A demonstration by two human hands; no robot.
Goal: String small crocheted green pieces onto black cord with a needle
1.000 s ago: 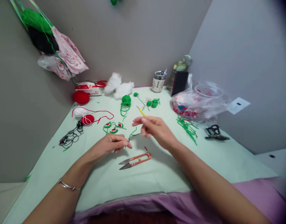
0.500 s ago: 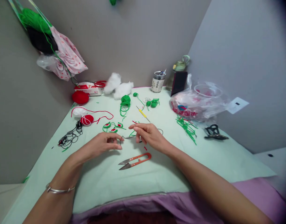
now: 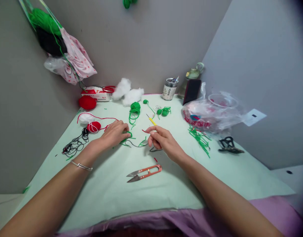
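My left hand [image 3: 115,132] reaches forward over the pale green table [image 3: 166,187], its fingers curled down onto small green crocheted pieces [image 3: 126,134]. My right hand [image 3: 161,140] hovers at the middle with thumb and fingers pinched together; a dark thread [image 3: 136,144] runs from it toward the left hand. Orange thread snips [image 3: 144,172] lie on the table just in front of both hands. A yellow-handled crochet hook [image 3: 151,120] lies just beyond the right hand.
Red yarn ball [image 3: 87,102], a small red-and-white ball [image 3: 93,126] and tangled black thread [image 3: 74,144] lie at left. Green yarn [image 3: 134,108], white stuffing [image 3: 128,92], a jar [image 3: 169,89], a phone [image 3: 191,92], a plastic bag [image 3: 210,112] and black scissors [image 3: 228,145] are further back and right.
My left hand moved forward and left onto the green crocheted pieces. My right hand dropped from its raised spot and drew in toward the table, fingers pinched.
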